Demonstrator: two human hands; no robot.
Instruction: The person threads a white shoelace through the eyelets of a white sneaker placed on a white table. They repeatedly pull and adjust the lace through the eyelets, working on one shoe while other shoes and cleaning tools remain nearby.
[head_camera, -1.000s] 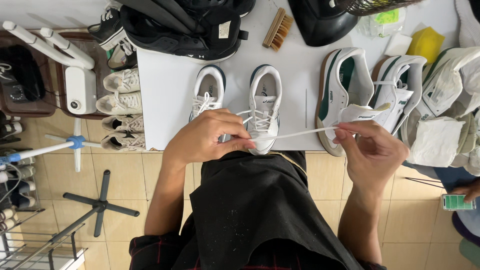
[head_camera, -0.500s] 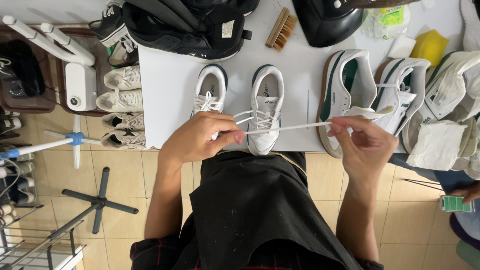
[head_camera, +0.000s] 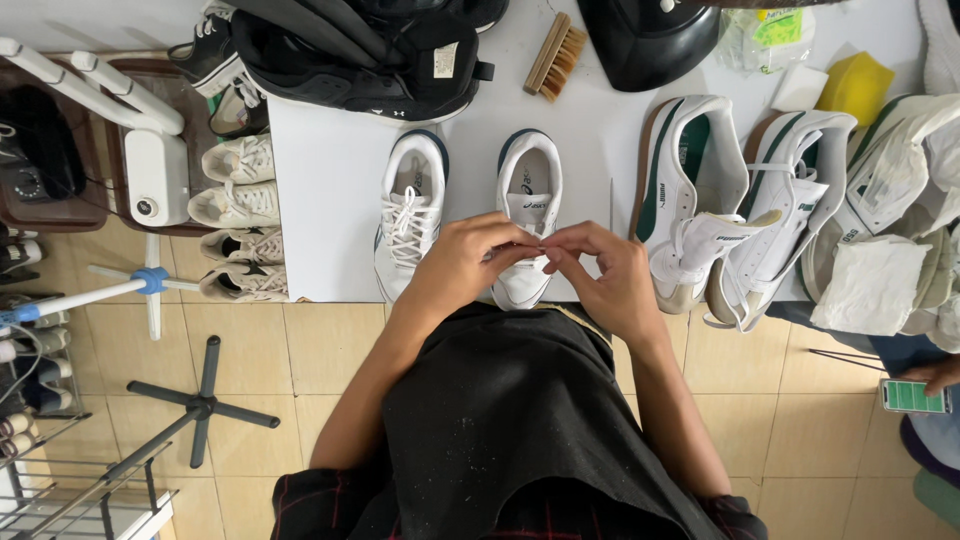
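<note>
**A:** ok so the left hand and right hand are brought together right over the front of the white sneaker, fingertips pinched shut on what looks like the lace. The shoe is parked toe-towards-the-body at the near edge of the tabletop, presumably so the lacing area can be reached without leaning.

**B:** yep, and its laced twin is set just beside it on the left, same direction. Looks like pairs are kept side by side so nothing gets mixed up.

**A:** can the lace itself actually be seen though?

**B:** barely. It's mostly covered by the fingers, so which eyelet is being worked can't be told. The toe of the shoe is hidden under the hands too.

**A:** further out, a pair of white-and-green sneakers is laid on its side to the right, a wooden brush is left near the far end, and a yellow sponge sits at the upper right.

**B:** black shoes at the top are cut off by the frame. More white pairs are stacked on a rack beside the tabletop. At the far right edge someone else's hand with a phone is only partly caught.
</note>
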